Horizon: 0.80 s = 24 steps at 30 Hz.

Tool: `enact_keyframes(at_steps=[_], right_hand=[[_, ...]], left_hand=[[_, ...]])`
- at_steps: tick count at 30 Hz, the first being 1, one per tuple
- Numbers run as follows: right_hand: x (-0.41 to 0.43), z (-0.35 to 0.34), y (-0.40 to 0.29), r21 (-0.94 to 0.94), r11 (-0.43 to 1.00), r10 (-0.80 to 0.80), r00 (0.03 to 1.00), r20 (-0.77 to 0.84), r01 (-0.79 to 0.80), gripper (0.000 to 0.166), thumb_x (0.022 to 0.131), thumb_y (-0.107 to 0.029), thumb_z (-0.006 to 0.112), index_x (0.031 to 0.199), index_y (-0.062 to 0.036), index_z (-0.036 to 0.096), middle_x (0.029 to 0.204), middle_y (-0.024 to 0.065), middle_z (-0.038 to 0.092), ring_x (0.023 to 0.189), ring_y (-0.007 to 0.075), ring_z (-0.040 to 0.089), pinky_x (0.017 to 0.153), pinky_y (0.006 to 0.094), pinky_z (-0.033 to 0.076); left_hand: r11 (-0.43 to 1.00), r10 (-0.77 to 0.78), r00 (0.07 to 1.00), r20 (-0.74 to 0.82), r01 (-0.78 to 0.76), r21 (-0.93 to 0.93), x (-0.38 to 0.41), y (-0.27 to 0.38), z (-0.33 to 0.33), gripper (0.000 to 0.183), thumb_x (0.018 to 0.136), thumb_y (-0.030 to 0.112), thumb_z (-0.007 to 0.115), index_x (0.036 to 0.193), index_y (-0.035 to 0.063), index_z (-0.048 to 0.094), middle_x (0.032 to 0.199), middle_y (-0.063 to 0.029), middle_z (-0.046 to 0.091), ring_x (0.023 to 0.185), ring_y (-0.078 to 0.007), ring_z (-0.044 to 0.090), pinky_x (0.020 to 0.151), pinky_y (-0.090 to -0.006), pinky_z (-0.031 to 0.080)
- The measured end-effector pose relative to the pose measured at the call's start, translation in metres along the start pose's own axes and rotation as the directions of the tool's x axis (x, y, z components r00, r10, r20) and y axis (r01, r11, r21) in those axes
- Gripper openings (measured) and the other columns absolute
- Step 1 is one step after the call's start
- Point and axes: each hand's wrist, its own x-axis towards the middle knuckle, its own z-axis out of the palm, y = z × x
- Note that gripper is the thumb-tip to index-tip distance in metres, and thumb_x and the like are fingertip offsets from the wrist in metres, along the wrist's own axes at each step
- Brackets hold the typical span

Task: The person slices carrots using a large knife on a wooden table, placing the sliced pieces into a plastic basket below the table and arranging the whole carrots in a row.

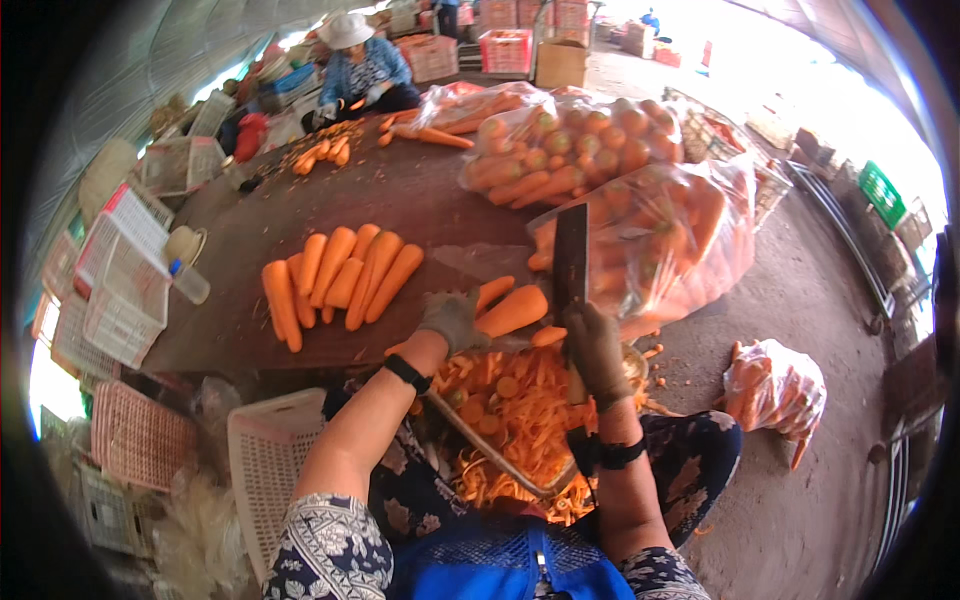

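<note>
My left hand (452, 322), in a grey glove, grips a thick peeled carrot (517, 310) by its left end. Behind it lies a second carrot (495, 289), close to my fingers. My gloved right hand (596, 349) is closed around the handle of a cleaver (571, 255), its broad dark blade pointing up and away from me. A short carrot piece (550, 335) sits between the held carrot and my right hand. Under both hands, a heap of orange peelings and cut carrot ends (517, 405) lies before my lap, behind a bent metal bar (487, 442).
Peeled carrots (341, 277) lie in a row on the dark table (225, 225). Clear plastic bags of carrots (652, 240) crowd its right side. Another bag (776, 386) rests on the floor at right. Plastic crates (270, 450) stand at left. Across the table a person (364, 75) handles a carrot.
</note>
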Motion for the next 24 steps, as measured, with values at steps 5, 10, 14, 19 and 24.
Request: enact_keyframes(at_steps=[5,10,14,19,24], right_hand=[[-0.003,0.018,0.020,-0.310,0.935,-0.154,0.985,0.079,0.171,0.028,0.095,-0.028,0.052,0.086,-0.0022,0.059,0.072,0.0212,0.062,0.071,0.0423,0.061,0.063,0.0487,0.047],[-0.008,0.024,0.024,-0.512,0.843,-0.114,0.986,0.125,0.163,0.029,0.095,-0.030,0.049,0.087,-0.0033,0.058,0.075,0.0220,0.064,0.074,0.0423,0.063,0.065,0.0514,0.049],[-0.006,0.022,0.028,-0.529,0.841,-0.030,0.985,0.167,0.116,0.029,0.095,-0.030,0.049,0.088,-0.0037,0.059,0.075,0.0217,0.064,0.074,0.0419,0.063,0.065,0.0512,0.049],[-0.010,0.022,0.037,-0.431,0.890,-0.052,0.972,0.228,0.149,0.026,0.095,-0.029,0.051,0.089,-0.0049,0.060,0.075,0.0207,0.064,0.074,0.0415,0.062,0.065,0.0503,0.049],[-0.014,0.032,0.024,-0.453,0.881,-0.010,0.964,0.265,0.134,0.024,0.094,-0.026,0.052,0.089,-0.0048,0.059,0.075,0.0200,0.063,0.076,0.0410,0.062,0.066,0.0504,0.049]], left_hand=[[0.996,-0.050,0.999,-0.007,0.051,0.070,-0.007,0.000,0.004,0.107,0.067,0.061,0.074,0.148,0.0074,0.029,0.134,-0.0173,0.052,0.126,-0.0322,0.050,0.103,-0.0559,0.038],[0.998,-0.045,0.996,-0.083,0.048,0.033,0.002,0.014,0.009,0.102,0.066,0.061,0.075,0.143,0.0055,0.036,0.136,-0.0175,0.050,0.125,-0.0322,0.050,0.099,-0.0532,0.041],[1.000,0.031,0.999,-0.041,-0.031,0.001,0.011,-0.020,0.013,0.095,0.068,0.057,0.076,0.140,0.0070,0.041,0.135,-0.0170,0.052,0.124,-0.0329,0.050,0.098,-0.0519,0.043],[0.997,-0.006,0.992,-0.128,0.016,0.071,-0.005,-0.033,0.005,0.091,0.067,0.055,0.077,0.138,0.0078,0.044,0.135,-0.0161,0.053,0.124,-0.0339,0.048,0.102,-0.0541,0.038],[0.998,0.000,0.997,-0.080,0.004,0.056,-0.007,-0.037,0.003,0.092,0.066,0.057,0.076,0.138,0.0074,0.045,0.134,-0.0170,0.053,0.124,-0.0364,0.047,0.102,-0.0555,0.036]])
